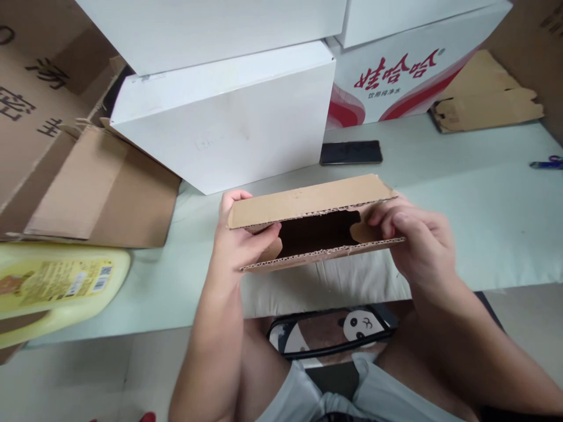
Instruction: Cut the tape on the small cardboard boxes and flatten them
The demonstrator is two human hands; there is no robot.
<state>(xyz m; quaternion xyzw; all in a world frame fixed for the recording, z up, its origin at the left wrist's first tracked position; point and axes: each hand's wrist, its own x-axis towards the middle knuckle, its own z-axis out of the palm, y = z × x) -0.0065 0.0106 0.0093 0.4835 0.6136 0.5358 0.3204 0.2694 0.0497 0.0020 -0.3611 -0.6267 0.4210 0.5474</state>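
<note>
Small cardboard box held open-end up between two hands, front of the desk

Nearest me on the head feed: grey shorts (pixel 285 401) and bare thighs at the lower edge, a panda-printed item (pixel 321 337) between them. Pale floor (pixel 528 316) to either side.

Next out, the cardboard box (pixel 308 202), over the front part of the desk (pixel 475 187), its opening facing my camera. Inside mostly dark; small end flaps show at left and right, and the long cut edges look ragged. I cannot tell whether its underside touches the desk.

Left hand (pixel 240 228): grip closed on the left end, thumb laid into the opening, fingers behind the upper panel. Right hand (pixel 422 240): grip closed round the right end, fingers curled in by the end flap.

To the left, a yellow jug (pixel 57 299) with a printed label lies on the desk; just beyond it, an opened brown carton (pixel 101 187).

Farther on: a dark phone (pixel 352 152) lying flat, with a large white box (pixel 229 129) just beside it. A blue-handled tool (pixel 545 164) sits at the right margin. At the back, a red-and-white carton (pixel 404 76) and folded cardboard (pixel 488 105).
</note>
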